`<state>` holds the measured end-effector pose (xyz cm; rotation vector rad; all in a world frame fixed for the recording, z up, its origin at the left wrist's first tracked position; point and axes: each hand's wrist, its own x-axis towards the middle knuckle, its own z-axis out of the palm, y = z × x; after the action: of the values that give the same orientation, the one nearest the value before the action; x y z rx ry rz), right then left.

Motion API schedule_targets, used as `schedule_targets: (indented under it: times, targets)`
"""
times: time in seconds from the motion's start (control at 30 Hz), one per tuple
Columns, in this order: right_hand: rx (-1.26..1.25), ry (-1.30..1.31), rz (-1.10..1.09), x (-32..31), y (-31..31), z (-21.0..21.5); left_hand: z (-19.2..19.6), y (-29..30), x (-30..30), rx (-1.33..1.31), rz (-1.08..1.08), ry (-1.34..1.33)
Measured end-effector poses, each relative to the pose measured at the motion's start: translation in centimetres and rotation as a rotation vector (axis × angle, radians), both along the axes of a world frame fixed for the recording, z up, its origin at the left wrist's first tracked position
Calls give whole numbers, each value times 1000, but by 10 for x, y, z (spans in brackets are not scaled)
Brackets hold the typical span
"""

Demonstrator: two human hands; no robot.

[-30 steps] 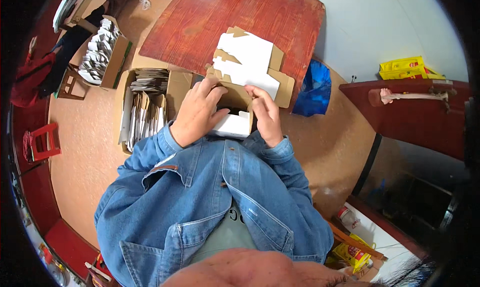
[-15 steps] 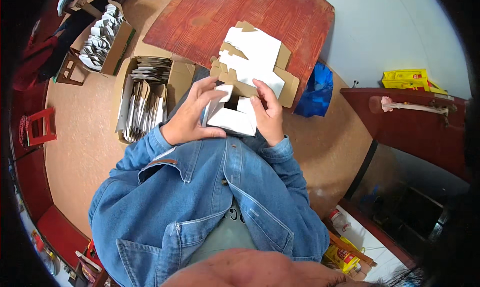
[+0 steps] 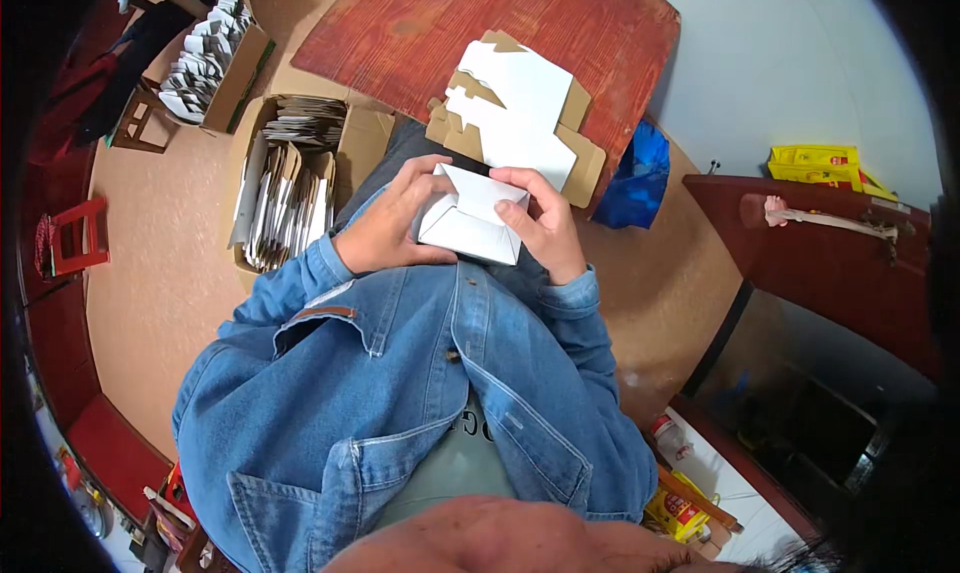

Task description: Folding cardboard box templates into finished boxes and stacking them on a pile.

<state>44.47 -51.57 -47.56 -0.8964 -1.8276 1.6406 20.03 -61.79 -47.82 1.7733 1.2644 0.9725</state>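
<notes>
A small white cardboard box [image 3: 462, 231] rests close to my lap, between both hands. My left hand [image 3: 397, 218] grips its left side, thumb along the near edge and fingers over the top. On the right side, my right hand [image 3: 545, 223] holds the box with thumb and forefinger at a white flap, which is folded down over the opening. The inside of the box is mostly hidden. Just beyond it, flat unfolded carton blanks [image 3: 518, 113], white with brown undersides, lie on the red wooden table [image 3: 420, 33].
Left of my knees stands an open carton [image 3: 245, 188] packed with flat folded boxes. Farther left is a second full carton [image 3: 238, 78]. A red stool [image 3: 82, 241] stands at the far left. Beside the table's right edge hangs a blue bag [image 3: 635, 178]; yellow packets [image 3: 815, 163] lie right.
The box's standing flaps have been folded down over its dark opening. Both hands have shifted slightly to the right and stay on the box.
</notes>
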Motion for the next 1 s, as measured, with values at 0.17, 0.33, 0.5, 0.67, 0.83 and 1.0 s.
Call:
schedule_targets:
  times: [0.17, 0.33, 0.5, 0.67, 0.83, 1.0]
  targets:
    - [-27, -157, 57, 5, 5, 5, -9, 0, 4, -4, 37, -3]
    - [34, -267, 103, 4, 5, 1, -21, 0, 8, 51, 54, -110]
    - [281, -375, 0, -4, 0, 3, -25, 0, 9, 36, 39, -105]
    - [266, -363, -3, -5, -1, 4, -24, 2, 7, 38, 49, -76]
    - [-131, -76, -59, 8, 10, -7, -34, 11, -3, -94, 136, -322]
    - [-199, 303, 7, 16, 22, -16, -20, 58, -12, -354, 441, -653]
